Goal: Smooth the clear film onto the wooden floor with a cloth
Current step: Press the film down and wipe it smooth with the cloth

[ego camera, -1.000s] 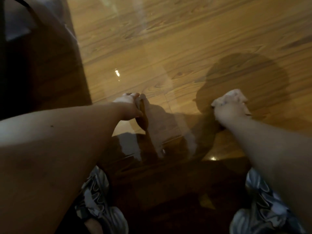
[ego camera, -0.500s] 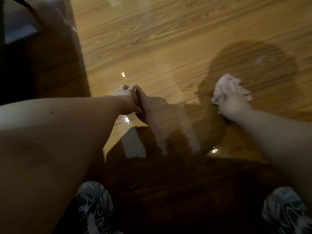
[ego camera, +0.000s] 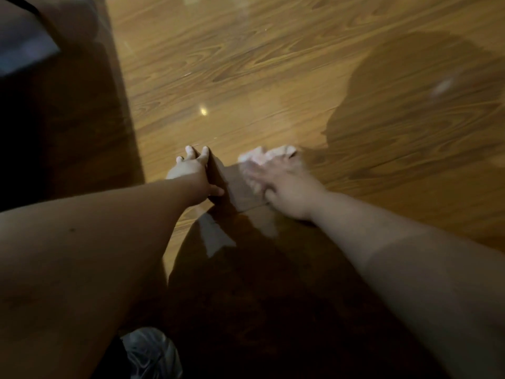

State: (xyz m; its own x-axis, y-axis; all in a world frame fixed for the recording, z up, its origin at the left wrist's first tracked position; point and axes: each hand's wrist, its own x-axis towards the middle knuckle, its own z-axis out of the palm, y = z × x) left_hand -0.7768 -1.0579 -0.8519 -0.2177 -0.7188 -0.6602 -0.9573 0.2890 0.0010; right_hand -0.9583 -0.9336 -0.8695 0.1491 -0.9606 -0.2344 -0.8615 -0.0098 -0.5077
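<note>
A glossy clear film lies over the wooden floor, showing glints and reflections. My left hand rests flat on the film with fingers spread, at the centre. Just to its right my right hand holds a crumpled pale cloth and presses it against the film; this hand is motion-blurred. The two hands are close together, almost touching. A dark shadow of my head and arms falls on the floor at the right and below.
A dark band runs along the left side of the floor, past the film's left edge. A pale object sits in the top left corner. A patterned shoe shows at the bottom.
My right hand has swept the cloth leftward, from well right of centre to beside my left hand. The left hand has stayed pressed in about the same spot.
</note>
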